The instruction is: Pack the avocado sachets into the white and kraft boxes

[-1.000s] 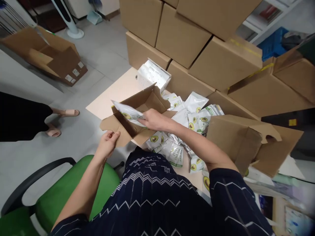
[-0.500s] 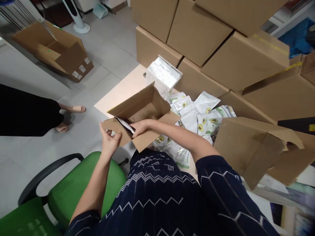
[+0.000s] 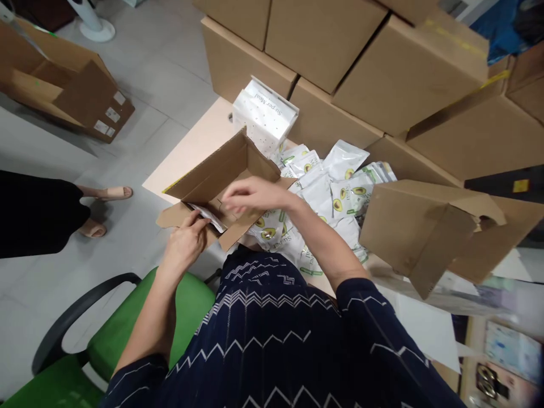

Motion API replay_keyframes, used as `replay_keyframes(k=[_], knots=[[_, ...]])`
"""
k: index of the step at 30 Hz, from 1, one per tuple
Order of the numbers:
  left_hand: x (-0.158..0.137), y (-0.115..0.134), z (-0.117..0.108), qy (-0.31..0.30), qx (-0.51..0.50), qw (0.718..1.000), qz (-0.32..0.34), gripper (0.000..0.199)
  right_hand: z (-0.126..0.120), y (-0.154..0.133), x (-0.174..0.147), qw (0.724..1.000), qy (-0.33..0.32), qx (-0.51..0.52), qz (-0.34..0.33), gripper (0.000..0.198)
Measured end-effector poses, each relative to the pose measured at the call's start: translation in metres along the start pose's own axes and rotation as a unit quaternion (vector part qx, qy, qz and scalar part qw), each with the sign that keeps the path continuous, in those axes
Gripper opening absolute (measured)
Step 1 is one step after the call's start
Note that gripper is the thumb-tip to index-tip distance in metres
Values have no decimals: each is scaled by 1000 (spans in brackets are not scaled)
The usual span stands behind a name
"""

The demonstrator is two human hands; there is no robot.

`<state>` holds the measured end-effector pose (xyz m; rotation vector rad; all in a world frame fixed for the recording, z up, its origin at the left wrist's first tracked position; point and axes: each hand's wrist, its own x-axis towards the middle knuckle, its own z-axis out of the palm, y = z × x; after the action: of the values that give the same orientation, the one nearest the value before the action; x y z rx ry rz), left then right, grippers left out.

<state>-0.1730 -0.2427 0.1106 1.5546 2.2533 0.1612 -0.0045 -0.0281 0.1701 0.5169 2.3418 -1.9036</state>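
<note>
An open cardboard box (image 3: 208,175) stands tilted in front of me, flaps folded out. A flat white pouch (image 3: 208,217) lies inside along its near left wall. My left hand (image 3: 185,241) reaches over the left flap, and its fingers hold the pouch against that end. Over the box's middle hovers my right hand (image 3: 255,194), fingers loosely bent, with nothing visible in them. Right of the box lies a pile of white pouches (image 3: 317,195) printed with avocados. Behind it is a white "Su per Meal" carton (image 3: 266,113).
Large cardboard boxes (image 3: 323,45) are stacked behind the table (image 3: 182,141). Another open box (image 3: 416,232) stands on the right. A green chair (image 3: 187,317) is at my left. Beyond it are a person's feet (image 3: 114,193) and an open box (image 3: 85,96) on the floor.
My right hand has let go of the pouch and lifted toward the box's middle. My left hand has moved from the outer flap onto the pouch. The view has shifted slightly.
</note>
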Motion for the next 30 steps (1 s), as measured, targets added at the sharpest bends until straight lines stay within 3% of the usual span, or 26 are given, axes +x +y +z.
replay_keyframes(k=[2, 4, 5, 6, 8, 10, 12, 16, 20, 23, 27, 30], knots=[[2, 5, -2, 9, -7, 1000, -8, 45, -19, 19, -48, 989, 135, 41, 31, 34], [3, 10, -2, 24, -12, 999, -25, 43, -20, 54, -85, 953, 262, 2, 149, 38], [4, 12, -2, 29, -14, 999, -33, 43, -13, 75, -96, 932, 279, -41, 227, 39], [5, 14, -2, 32, -17, 999, -40, 43, -1, 97, -102, 918, 248, -85, 297, 40], [7, 15, -1, 35, -17, 998, -48, 42, 30, 136, -104, 896, 201, -130, 375, 41], [8, 15, 0, 32, -9, 998, -50, 41, 62, 164, -97, 881, 217, -125, 402, 38], [8, 14, 0, 28, 6, 999, -46, 42, 86, 180, -92, 869, 275, -91, 401, 33], [10, 10, 3, 16, 39, 999, -33, 49, 103, 189, -86, 855, 338, -11, 394, 24], [13, 8, 8, 12, 64, 998, -19, 53, 98, 177, -80, 864, 336, 60, 370, 23], [13, 10, 11, 21, 53, 998, -11, 50, 83, 144, -100, 881, 355, 78, 302, 24], [12, 14, 15, 41, 17, 999, 0, 46, 45, 65, -178, 895, 411, 12, 173, 25], [12, 14, 17, 43, 5, 999, 4, 48, 17, -4, -222, 864, 502, -6, 45, 25]])
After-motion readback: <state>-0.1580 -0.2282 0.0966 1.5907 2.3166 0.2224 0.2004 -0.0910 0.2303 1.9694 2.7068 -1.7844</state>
